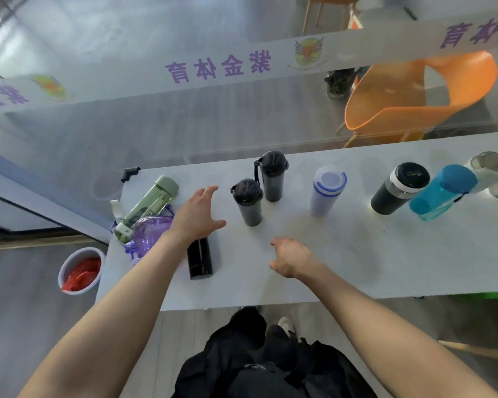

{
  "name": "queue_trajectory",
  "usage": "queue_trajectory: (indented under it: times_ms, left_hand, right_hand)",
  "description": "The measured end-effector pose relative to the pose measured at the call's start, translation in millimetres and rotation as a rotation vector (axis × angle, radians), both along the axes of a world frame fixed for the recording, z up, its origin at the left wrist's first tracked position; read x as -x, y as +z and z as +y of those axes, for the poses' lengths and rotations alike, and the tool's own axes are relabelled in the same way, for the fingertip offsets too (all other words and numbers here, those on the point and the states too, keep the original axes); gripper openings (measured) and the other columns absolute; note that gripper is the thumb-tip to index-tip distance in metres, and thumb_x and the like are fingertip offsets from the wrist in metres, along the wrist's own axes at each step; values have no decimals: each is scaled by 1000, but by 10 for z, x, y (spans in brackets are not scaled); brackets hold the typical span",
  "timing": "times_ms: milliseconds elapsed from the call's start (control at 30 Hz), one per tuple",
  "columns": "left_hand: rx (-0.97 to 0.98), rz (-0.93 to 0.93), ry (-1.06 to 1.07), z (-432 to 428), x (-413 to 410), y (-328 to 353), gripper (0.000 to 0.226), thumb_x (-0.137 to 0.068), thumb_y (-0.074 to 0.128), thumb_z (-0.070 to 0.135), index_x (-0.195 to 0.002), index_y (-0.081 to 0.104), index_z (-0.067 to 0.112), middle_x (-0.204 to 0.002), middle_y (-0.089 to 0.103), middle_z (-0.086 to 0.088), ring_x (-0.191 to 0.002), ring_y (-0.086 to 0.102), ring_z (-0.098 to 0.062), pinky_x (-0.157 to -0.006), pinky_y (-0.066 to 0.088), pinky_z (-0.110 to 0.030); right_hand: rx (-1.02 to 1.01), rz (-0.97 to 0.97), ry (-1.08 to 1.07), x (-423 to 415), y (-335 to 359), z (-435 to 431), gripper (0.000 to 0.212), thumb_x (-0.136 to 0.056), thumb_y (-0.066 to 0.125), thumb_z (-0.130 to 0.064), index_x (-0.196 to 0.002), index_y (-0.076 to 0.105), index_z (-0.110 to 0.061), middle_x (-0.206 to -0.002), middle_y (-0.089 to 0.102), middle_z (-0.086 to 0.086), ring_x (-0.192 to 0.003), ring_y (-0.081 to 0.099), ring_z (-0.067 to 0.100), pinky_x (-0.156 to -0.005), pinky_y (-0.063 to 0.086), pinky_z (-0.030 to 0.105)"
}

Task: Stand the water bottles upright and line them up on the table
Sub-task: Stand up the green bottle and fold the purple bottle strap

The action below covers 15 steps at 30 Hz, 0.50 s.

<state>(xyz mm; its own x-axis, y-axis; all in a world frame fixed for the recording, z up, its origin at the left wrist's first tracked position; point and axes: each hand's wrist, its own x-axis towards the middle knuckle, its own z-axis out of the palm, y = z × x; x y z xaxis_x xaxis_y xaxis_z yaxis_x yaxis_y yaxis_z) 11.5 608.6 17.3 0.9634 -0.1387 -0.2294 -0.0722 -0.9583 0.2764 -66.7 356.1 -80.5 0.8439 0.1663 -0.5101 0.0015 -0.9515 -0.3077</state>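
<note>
Water bottles stand and lie across the white desk [414,268]. Upright along its far half we see two dark grey bottles with black flip lids, one [247,203] just in front of the other [272,178], then a frosted bottle with blue rings [327,192], a black tumbler with a white collar [397,189], a translucent blue bottle [440,193] and a clear bottle [492,173] at the frame's right edge. The last three stand close together.

At the desk's left edge a green see-through bottle [150,202] lies tilted on a purple one [151,232]. A black bottle [199,259] lies on its side just beside them, partly under our left forearm. We cannot tell whether any bottle holds liquid.

Our left hand [197,214] hovers with fingers spread, gripping nothing, near the front grey bottle. Our right hand [292,255] hangs relaxed and loosely curled, also holding nothing.

Bare desk stretches from our right hand toward the near edge and rightward in front of the row. On the floor left of the desk, a white bucket [66,268] holds something red.
</note>
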Motion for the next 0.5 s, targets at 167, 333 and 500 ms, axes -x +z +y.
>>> queue_trajectory:
  times_ms: [167,333,500]
  left_hand:
    - [-237,13,-47,617,402,13,65,-86,78,41,-146,61,23,-139,61,-2,-128,63,-29,-95,58,-48]
    - [-400,19,-79,1137,635,-133,56,-84,76,53,-131,67,23,-128,64,-1,-120,64,-28,-92,59,-46]
    - [-427,-1,-168,1504,767,-182,66,-83,77,60,-138,65,24,-136,63,-3,-127,59,-27,-103,53,-43]
  right_hand:
    - [-41,-31,151,-149,25,650,44,-99,60,-34,-137,54,-12,-137,63,14,-121,63,37,-98,53,43]
    - [-62,-53,189,-199,31,1294,44,-100,64,-45,-128,53,-13,-130,64,13,-118,65,37,-95,52,45]
    - [-55,-36,39,-152,-37,1819,60,-95,69,-58,-128,49,-12,-125,67,14,-115,68,37,-93,53,44]
